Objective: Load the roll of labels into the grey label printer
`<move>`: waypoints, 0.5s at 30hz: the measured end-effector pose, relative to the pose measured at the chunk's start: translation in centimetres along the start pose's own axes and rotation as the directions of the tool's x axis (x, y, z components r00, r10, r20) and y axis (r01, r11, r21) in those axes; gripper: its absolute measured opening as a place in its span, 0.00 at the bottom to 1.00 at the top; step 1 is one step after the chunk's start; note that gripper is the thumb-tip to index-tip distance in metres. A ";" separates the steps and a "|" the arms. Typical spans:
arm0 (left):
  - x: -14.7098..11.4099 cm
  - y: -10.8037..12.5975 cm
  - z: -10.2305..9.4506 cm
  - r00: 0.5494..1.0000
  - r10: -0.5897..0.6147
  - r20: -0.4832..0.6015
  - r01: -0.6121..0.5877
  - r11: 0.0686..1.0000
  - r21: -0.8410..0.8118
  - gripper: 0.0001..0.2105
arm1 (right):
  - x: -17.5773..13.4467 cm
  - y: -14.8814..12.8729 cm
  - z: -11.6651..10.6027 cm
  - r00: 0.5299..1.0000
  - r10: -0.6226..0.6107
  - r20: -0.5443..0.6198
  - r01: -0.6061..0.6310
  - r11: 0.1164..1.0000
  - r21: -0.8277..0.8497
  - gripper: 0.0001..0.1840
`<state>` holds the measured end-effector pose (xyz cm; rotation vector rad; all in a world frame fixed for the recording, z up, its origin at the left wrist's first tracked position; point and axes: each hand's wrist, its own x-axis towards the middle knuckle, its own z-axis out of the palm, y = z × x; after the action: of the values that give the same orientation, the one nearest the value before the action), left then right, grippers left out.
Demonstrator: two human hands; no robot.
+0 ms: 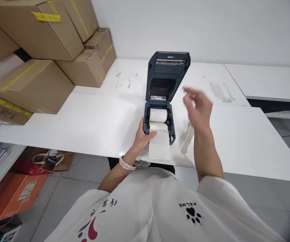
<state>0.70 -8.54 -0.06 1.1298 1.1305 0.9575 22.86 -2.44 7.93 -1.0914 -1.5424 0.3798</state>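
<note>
A dark blue-grey label printer [146, 129] stands on the white table with its lid [168, 70] raised. Inside it lies a white label roll [158, 115], and a pale label strip [159, 148] hangs out over the front. My left hand [142, 138] grips the printer's left front side, its thumb laid on the strip. To the right of the printer, my right hand [199, 107] is up in the air, slightly blurred. Its index finger and thumb are apart and nothing shows between them. Partly behind my right forearm, a loose curled paper strip [187, 141] lies on the table.
Cardboard boxes [34, 87] with yellow tape are stacked at the left on the white table [96, 117]. A white wall [210, 30] rises behind. Below left, an orange box [16, 196] and a bag [50, 159] are on the floor.
</note>
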 end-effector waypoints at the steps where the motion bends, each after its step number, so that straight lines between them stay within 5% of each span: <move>1: -0.1 0.1 0.0 1.000 -0.006 0.011 0.006 1.000 -0.006 0.52 | 2.6 0.3 0.2 0.996 -0.002 -0.094 0.004 1.000 0.022 0.24; 3: 0.0 0.1 -0.1 1.000 -0.001 0.029 0.001 1.000 -0.012 0.53 | 7.6 1.1 1.0 0.992 0.068 -0.106 -0.054 0.990 0.127 0.30; 5: 0.2 0.1 -0.2 0.999 0.012 0.031 -0.012 1.000 0.001 0.53 | 11.4 1.7 2.0 0.977 0.213 0.026 -0.214 0.956 0.203 0.32; 8: 0.1 -0.3 -0.9 0.999 -0.002 0.033 0.001 1.000 0.025 0.52 | 12.6 1.6 2.6 0.960 0.257 0.108 -0.276 0.927 0.252 0.34; 12: -0.6 -0.3 -2.6 0.997 -0.075 -0.027 0.075 0.997 -0.022 0.44 | 5.5 -0.5 1.7 0.986 0.164 -0.031 -0.148 0.945 0.293 0.36; 15: -1.2 0.5 -3.0 0.995 0.003 -0.104 -0.004 1.000 -0.013 0.38 | -2.4 -2.2 1.0 0.980 0.199 -0.009 -0.194 0.963 0.188 0.28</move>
<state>-2.51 -9.11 0.52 1.0819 1.2045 1.0354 20.79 -5.16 7.83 -1.1000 -1.3475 0.6297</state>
